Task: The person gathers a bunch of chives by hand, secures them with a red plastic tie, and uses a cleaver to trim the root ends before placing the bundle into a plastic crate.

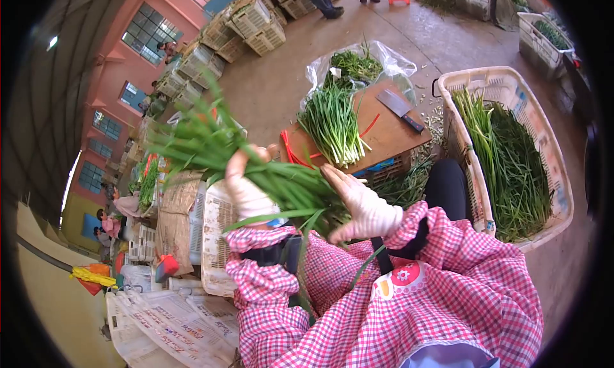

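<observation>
My left hand point(246, 185), partly wrapped in white, is closed round a bunch of long green leafy stalks point(288, 182) above my lap. The leaf tips fan out to the upper left and are blurred. At the other end of the bunch, my right hand point(361, 208), also wrapped in white, lies against the stalks with its fingers spread. Beyond them, a bundle of green stalks with white ends point(332, 121) rests on a brown board point(377, 128). Red ties point(291, 150) lie beside that bundle, and a cleaver point(401, 110) lies on the board's right side.
A white crate point(563, 176) of green stalks stands close on my right. Behind the board is a clear plastic bag point(406, 64) with more greens. An empty-looking crate point(217, 240) is at my left, and stacked crates point(256, 25) and people are farther back.
</observation>
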Demonstrator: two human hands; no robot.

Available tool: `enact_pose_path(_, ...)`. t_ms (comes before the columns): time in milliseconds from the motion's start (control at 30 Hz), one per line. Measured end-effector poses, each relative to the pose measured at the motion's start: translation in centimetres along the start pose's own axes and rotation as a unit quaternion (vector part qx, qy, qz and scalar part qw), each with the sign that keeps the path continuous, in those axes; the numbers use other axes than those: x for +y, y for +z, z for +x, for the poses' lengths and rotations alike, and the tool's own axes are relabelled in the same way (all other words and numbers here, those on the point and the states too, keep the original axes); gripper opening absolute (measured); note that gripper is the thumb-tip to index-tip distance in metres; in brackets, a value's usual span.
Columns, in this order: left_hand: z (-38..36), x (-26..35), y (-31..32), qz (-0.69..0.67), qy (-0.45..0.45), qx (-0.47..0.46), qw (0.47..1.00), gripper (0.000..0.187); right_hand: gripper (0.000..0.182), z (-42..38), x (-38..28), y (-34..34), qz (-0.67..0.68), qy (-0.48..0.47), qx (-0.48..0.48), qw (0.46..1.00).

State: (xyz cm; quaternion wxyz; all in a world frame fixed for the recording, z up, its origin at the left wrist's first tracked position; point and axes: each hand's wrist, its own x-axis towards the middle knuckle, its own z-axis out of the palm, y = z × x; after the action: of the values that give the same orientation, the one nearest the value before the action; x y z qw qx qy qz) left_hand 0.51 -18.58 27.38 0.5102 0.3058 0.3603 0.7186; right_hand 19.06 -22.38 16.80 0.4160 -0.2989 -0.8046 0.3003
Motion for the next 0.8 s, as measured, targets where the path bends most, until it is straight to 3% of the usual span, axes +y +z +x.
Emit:
enact_pose_path(67, 0.7, -2.2, 1.3, 0.083, 0.033, 0.017, 0.996, 0.014, 0.124, 0.7, -0.1, 0.7, 0.038, 0.035, 0.042, 0.998)
enact_pose_path(100, 1.3, -3.5, 1.7, 0.119, 0.072, -0.035, 0.99, 0.016, 0.124, 0.6, 0.9, 1.6, 0.062, 0.01, 0.09, 0.994)
enact_pose_path(133, 1.7, -4.8, 2.0, 0.153, 0.111, -0.086, 0.978, 0.018, 0.122, 0.3, 0.2, 1.3, 0.154, 0.05, 0.104, 0.981)
enact_pose_path(200, -0.1, -5.7, 4.4, 0.119, -0.018, -0.101, 0.988, 0.022, 0.122, 0.4, -0.7, 0.9, 0.245, 0.123, 0.163, 0.948)
enact_pose_path(233, -1.6, -5.8, 6.1, 0.176, -0.01, -0.106, 0.979, 0.021, 0.122, 0.6, 0.8, 1.9, 0.362, 0.115, 0.21, 0.901)
enact_pose_path(267, -2.8, -6.2, 7.2, 0.164, -0.044, -0.117, 0.978, 0.019, 0.12, 1.0, 1.5, 1.8, 0.37, 0.1, 0.26, 0.886)
enact_pose_path(333, -2.7, -8.9, 7.7, 0.086, -0.115, -0.202, 0.969, 0.043, 0.107, 1.7, 2.0, 1.7, 0.437, 0.068, 0.327, 0.835)
enact_pose_path(400, -3.3, -10.3, 9.3, 0.112, -0.067, -0.286, 0.949, 0.054, 0.08, 1.5, 2.7, 0.2, 0.427, 0.128, 0.337, 0.829)
enact_pose_path(433, -3.9, -8.7, 9.9, 0.146, -0.074, -0.334, 0.928, 0.061, 0.057, 0.7, 4.5, -0.6, 0.464, 0.137, 0.317, 0.816)
enact_pose_path(467, -4.3, -7.4, 10.1, 0.098, -0.109, -0.401, 0.904, 0.068, 0.048, 0.0, 4.8, -1.8, 0.488, 0.118, 0.309, 0.808)
enact_pose_path(533, -4.0, -5.9, 8.6, 0.168, -0.083, -0.327, 0.926, 0.059, 0.047, -0.5, 6.1, -3.6, 0.574, 0.089, 0.301, 0.756)
enact_pose_path(600, -1.9, -3.5, 6.2, 0.182, -0.094, -0.36, 0.91, 0.059, 0.044, -0.8, 8.2, -5.5, 0.626, 0.107, 0.279, 0.72)
enact_pose_path(667, 0.7, -2.8, 2.8, 0.164, -0.113, -0.337, 0.92, 0.056, 0.045, -1.2, 11.2, -6.9, 0.709, 0.157, 0.227, 0.649)
enact_pose_path(700, 2.6, -3.0, 0.2, 0.147, -0.138, -0.329, 0.923, 0.054, 0.046, -1.4, 11.8, -7.6, 0.747, 0.164, 0.2, 0.612)
enact_pose_path(800, 6.4, -5.8, -6.8, 0.116, -0.239, -0.254, 0.93, 0.052, 0.047, -1.1, 13.5, -8.3, 0.772, 0.137, 0.204, 0.587)
